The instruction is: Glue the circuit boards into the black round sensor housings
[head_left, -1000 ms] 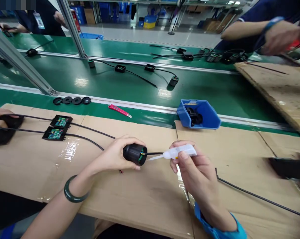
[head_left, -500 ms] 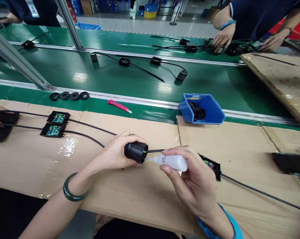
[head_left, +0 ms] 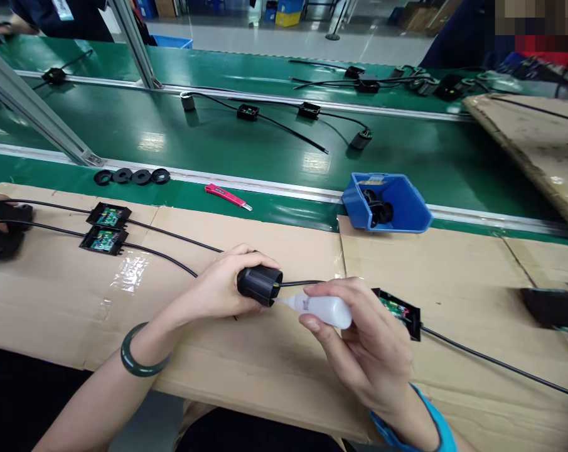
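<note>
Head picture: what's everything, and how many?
bottle: 1, white, right hand
cylinder: 1, black, left hand
circuit boxes: 3 clear, black, cardboard
rings: 4, black, behind cardboard
cutter: 1, red, right of rings
bin of parts: 1, blue, right of cutter
belt: 1, green, beyond bin
belt boxes: 2, black, middle
belt cylinders: 2, dark, middle
cables: several, black, bench and belt
far pieces: uncountable, dark, far bench
bars: 2, silver, left
people: 2+, dark-clothed, far side
own hands: 2, bare, front

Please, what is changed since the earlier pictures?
The right hand moved the white bottle left, its tip now at the opening of the black housing. The wired parts on the belt shifted right. The left hand still holds the housing; the red knife stayed.
</note>
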The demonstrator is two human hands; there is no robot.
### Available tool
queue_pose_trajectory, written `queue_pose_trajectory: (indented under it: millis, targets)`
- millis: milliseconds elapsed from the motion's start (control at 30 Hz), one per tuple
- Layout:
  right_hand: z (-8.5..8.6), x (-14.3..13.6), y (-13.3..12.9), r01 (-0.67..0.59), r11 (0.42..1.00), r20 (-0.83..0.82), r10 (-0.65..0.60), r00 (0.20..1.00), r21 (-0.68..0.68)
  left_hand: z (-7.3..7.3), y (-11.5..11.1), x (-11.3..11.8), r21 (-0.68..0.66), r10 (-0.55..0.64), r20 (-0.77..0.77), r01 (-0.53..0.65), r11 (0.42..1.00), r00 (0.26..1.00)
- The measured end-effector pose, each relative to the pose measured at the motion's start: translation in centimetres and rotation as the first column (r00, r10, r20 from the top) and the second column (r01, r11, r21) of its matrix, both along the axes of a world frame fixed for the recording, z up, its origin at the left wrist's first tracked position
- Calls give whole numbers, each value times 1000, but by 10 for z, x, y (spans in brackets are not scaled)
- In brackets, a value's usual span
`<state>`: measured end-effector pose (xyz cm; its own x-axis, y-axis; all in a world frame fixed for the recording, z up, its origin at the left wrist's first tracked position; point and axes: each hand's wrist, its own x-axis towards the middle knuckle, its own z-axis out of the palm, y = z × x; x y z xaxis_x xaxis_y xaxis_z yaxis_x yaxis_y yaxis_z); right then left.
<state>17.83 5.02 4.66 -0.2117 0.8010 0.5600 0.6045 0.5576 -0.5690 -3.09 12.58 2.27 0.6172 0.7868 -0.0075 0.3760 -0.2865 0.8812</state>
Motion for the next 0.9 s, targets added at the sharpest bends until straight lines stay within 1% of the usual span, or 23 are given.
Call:
queue_pose_trajectory:
  millis: [67, 267, 333, 400, 433, 500, 533, 567, 600, 633, 667, 733, 833, 900]
  targets:
    - [0, 0, 0, 6, 1000, -8, -6, 1000, -10, 0, 0, 0, 0, -2, 0, 2, 1000, 1000]
    - [-2, 1, 2, 30, 999, 9, -31, 999, 45, 1, 0, 0, 2, 1, -20, -1, 1000, 1000]
    - [-4, 2, 0, 22, 1000, -34, -22, 999, 0, 4, 0, 0, -8, 3, -27, -3, 1000, 1000]
    - [-5, 2, -3, 24, 994, -162, -41, 986, -107, 6, -2, 2, -7, 8, -15, -8, 1000, 1000]
    - [-7, 1, -4, 27, 986, -259, -70, 963, -166, 6, -3, 3, 0, 17, 0, -17, 1000, 1000]
    - [-10, 0, -4, 37, 971, -473, -148, 869, -236, 4, -5, 7, -18, 64, 63, -63, 998, 996]
    - [-12, 0, -3, 47, 971, -564, -175, 807, -234, 3, -6, 10, -73, 94, 109, -87, 994, 990]
    - [-14, -1, -3, 60, 975, -634, -185, 751, -213, 0, -8, 13, -163, 127, 162, -100, 982, 979]
    - [-16, -1, -2, 79, 980, -680, -185, 709, -184, -2, -9, 16, -271, 159, 217, -97, 958, 963]
    - [-19, -2, -1, 100, 983, -702, -180, 689, -154, -5, -10, 19, -379, 191, 267, -79, 922, 945]
    - [-22, -2, -1, 125, 984, -698, -177, 694, -126, -7, -11, 21, -468, 218, 309, -52, 882, 925]
    - [-28, -1, -1, 168, 984, -629, -172, 758, -67, -11, -14, 25, -576, 272, 367, -13, 817, 890]
    - [-34, 1, -4, 170, 985, -475, -141, 869, 17, -15, -17, 29, -652, 335, 415, 19, 758, 846]
    - [-33, 1, -5, 145, 988, -387, -113, 915, 54, -17, -19, 30, -677, 353, 429, 37, 735, 831]
